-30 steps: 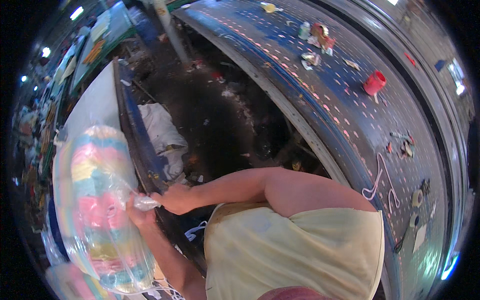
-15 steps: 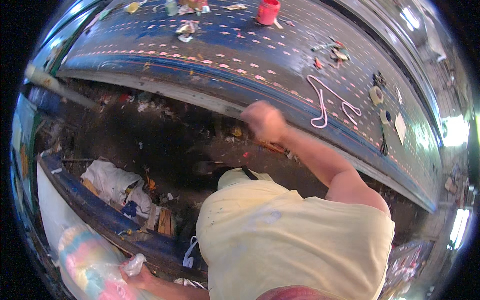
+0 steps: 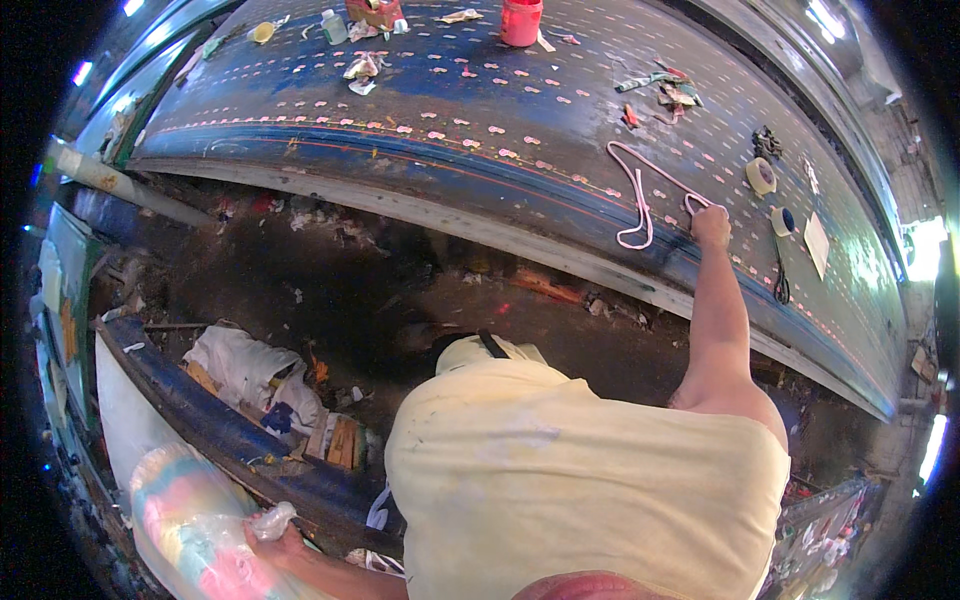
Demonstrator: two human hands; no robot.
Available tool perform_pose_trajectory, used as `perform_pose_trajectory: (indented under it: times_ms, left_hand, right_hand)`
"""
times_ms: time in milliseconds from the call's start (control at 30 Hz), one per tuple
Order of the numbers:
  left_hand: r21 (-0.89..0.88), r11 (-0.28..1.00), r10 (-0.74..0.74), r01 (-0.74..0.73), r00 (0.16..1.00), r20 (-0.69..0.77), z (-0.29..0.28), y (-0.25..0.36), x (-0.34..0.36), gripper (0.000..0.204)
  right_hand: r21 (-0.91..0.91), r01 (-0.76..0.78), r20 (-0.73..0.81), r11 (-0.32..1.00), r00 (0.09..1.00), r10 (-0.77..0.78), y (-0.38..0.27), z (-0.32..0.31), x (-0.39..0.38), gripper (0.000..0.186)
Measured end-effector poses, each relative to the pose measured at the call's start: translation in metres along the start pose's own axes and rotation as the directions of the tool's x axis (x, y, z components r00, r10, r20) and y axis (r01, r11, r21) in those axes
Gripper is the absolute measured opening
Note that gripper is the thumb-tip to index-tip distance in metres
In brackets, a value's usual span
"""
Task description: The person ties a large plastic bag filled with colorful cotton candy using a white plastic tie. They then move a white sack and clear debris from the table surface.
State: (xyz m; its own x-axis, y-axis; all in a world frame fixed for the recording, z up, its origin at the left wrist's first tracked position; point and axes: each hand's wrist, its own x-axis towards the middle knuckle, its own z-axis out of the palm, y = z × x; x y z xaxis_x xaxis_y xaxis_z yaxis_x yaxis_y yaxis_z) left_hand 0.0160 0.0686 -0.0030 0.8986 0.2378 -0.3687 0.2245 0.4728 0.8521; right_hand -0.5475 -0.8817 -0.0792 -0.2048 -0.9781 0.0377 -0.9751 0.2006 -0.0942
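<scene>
My left hand [image 3: 272, 545] is at the lower left, closed around the twisted neck of a clear plastic bag [image 3: 185, 525] stuffed with pastel pink, green and yellow material. My right hand [image 3: 712, 224] is stretched out to the long blue table [image 3: 450, 100], fingers curled on one end of a pink cord [image 3: 640, 195] that lies in loops on the tabletop. My yellow shirt fills the lower middle of the view.
On the table are a red cup [image 3: 521, 20], a small bottle [image 3: 333, 26], two tape rolls [image 3: 762, 176], scissors [image 3: 780, 285] and scraps. The dark, littered floor between the tables holds a white cloth bundle [image 3: 245, 365]. A blue-edged bench [image 3: 200, 410] runs at the left.
My right hand left the bag, swung up to the blue table and closed on the pink cord. The view turned toward the table. The left hand stays on the bag.
</scene>
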Motion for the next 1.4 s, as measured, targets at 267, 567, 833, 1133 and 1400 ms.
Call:
perform_pose_trajectory:
  times_ms: [267,567,833,1133,1400]
  left_hand:
    - [-0.026,1.0,0.004,-0.004,1.0,0.011,-0.006,0.009,-0.001,0.023]
    - [-0.054,0.997,-0.051,0.049,0.998,-0.037,0.009,0.006,-0.004,0.021]
    - [-0.023,1.0,-0.001,0.003,0.996,0.087,-0.011,0.013,-0.032,0.022]
    - [-0.174,0.976,0.121,-0.127,0.992,-0.046,0.043,-0.023,-0.057,0.026]
    - [-0.104,0.986,0.115,-0.129,0.985,-0.126,0.042,-0.038,-0.062,0.034]
  right_hand:
    - [-0.021,0.021,-0.066,1.0,0.998,-0.023,0.036,0.002,0.036,0.04]
    - [-0.118,0.053,0.008,0.992,0.999,-0.052,0.048,0.005,0.063,0.038]
    - [0.526,0.377,-0.134,0.763,0.922,-0.363,-0.054,0.013,0.076,0.038]
    - [0.98,0.197,-0.2,-0.039,0.951,-0.235,-0.305,-0.055,-0.039,0.031]
    - [0.825,0.217,-0.411,-0.522,-0.405,-0.817,-0.509,-0.19,-0.463,0.02]
